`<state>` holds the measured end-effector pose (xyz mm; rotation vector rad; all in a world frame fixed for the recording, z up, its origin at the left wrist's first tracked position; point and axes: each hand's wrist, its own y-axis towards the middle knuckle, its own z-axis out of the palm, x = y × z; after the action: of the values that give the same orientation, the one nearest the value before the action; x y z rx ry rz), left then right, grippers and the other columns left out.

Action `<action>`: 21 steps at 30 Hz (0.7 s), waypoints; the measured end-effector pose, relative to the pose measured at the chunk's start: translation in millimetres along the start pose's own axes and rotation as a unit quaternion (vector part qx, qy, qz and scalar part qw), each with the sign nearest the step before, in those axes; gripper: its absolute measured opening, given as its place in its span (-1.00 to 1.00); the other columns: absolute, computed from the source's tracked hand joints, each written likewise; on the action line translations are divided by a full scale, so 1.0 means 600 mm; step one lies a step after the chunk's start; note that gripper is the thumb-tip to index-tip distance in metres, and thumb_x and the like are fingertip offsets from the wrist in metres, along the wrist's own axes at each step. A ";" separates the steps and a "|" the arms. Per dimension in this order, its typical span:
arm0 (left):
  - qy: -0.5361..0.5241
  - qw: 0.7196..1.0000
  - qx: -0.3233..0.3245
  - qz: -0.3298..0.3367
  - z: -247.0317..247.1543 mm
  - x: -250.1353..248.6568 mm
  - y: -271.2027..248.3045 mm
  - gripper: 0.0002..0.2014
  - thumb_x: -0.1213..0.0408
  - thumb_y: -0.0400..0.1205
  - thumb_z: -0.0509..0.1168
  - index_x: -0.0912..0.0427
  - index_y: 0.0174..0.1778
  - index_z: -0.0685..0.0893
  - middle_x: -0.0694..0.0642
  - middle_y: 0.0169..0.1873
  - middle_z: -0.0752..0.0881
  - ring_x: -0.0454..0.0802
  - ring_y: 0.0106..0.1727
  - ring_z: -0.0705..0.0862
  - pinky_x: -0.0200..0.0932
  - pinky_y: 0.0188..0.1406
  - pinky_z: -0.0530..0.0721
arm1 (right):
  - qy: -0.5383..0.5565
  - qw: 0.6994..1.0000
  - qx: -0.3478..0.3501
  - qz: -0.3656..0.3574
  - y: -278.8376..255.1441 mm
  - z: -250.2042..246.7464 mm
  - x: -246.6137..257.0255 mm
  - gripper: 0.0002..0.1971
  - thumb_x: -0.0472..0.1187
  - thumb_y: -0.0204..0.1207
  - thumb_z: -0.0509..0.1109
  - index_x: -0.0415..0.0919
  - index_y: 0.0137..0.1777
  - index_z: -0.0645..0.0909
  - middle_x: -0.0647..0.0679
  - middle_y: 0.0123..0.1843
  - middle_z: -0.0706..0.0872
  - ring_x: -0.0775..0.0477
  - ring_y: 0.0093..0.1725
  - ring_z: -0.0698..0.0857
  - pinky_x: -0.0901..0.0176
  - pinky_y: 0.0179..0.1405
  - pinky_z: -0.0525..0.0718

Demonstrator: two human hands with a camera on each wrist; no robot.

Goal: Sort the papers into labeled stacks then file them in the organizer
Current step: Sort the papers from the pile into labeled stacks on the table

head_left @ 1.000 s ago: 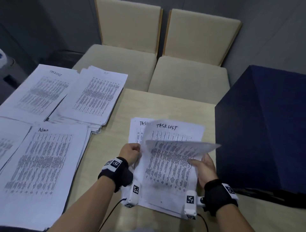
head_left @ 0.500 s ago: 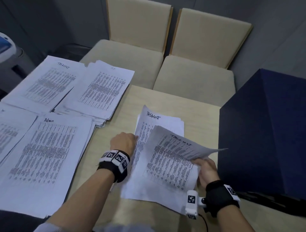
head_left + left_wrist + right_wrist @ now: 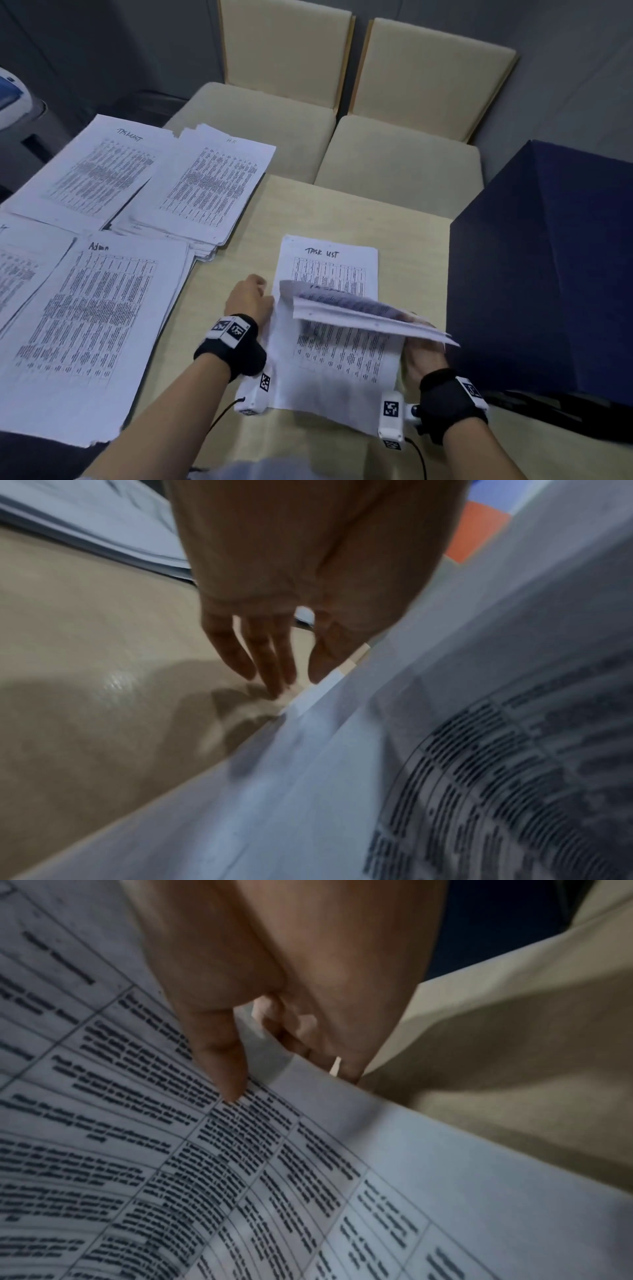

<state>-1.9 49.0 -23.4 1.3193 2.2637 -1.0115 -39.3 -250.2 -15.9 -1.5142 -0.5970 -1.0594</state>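
Head view: we saw the right hand [image 3: 423, 353] holding a lifted bundle of sheets [image 3: 359, 313] above the "TASK LIST" stack [image 3: 329, 342], near the surface's [image 3: 342, 205] right edge beside the dark blue organizer [image 3: 548, 267].

Left wrist view: left hand [image 3: 291, 588] relaxed, fingers [image 3: 270, 656] extended, holding nothing, at the stack's left edge.

Right wrist view: thumb [image 3: 219, 1047] on top, fingers beneath, pinching the sheets.

My right hand [image 3: 423, 353] pinches the lifted white printed sheets [image 3: 363, 313], thumb [image 3: 219, 1053] on top and fingers curled beneath. My left hand [image 3: 250, 301] sits just left of those sheets, its fingers [image 3: 263, 656] straight and pointing down at their edge. Both forearms reach forward.
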 end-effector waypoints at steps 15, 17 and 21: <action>0.153 0.987 0.028 0.032 -0.002 -0.020 -0.013 -0.74 0.00 0.58 0.36 0.10 -0.22 0.52 0.08 -0.23 0.68 0.07 -0.24 0.63 -0.16 -0.29 0.53 | 0.001 1.000 -0.015 0.019 -0.013 0.007 0.015 -0.81 -0.55 0.48 0.33 -0.42 0.02 0.70 -0.13 -0.15 0.85 -0.11 -0.12 0.80 0.18 -0.16 0.64; 0.164 0.986 0.014 0.041 -0.001 -0.021 -0.015 -0.77 0.06 0.57 0.40 0.12 -0.23 0.55 0.12 -0.19 0.71 0.10 -0.19 0.67 -0.15 -0.27 0.57 | 0.001 1.000 -0.021 0.019 -0.014 0.008 0.014 -0.82 -0.54 0.48 0.32 -0.43 0.01 0.70 -0.19 -0.12 0.84 -0.12 -0.15 0.80 0.14 -0.14 0.66; 0.319 0.944 -0.012 0.081 -0.007 -0.028 -0.015 -0.78 0.23 0.73 0.13 0.24 0.11 0.64 0.23 0.04 0.70 0.21 0.05 0.69 -0.04 -0.12 0.58 | 0.026 0.997 -0.062 0.029 -0.011 -0.004 0.012 -0.83 -0.53 0.47 0.32 -0.40 -0.04 0.71 -0.25 -0.17 0.81 -0.22 -0.22 0.76 0.06 -0.17 0.68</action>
<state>-0.8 38.8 -6.9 2.0067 2.5218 -0.5385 -41.9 -252.5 -6.6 -1.5971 -0.4545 -1.1046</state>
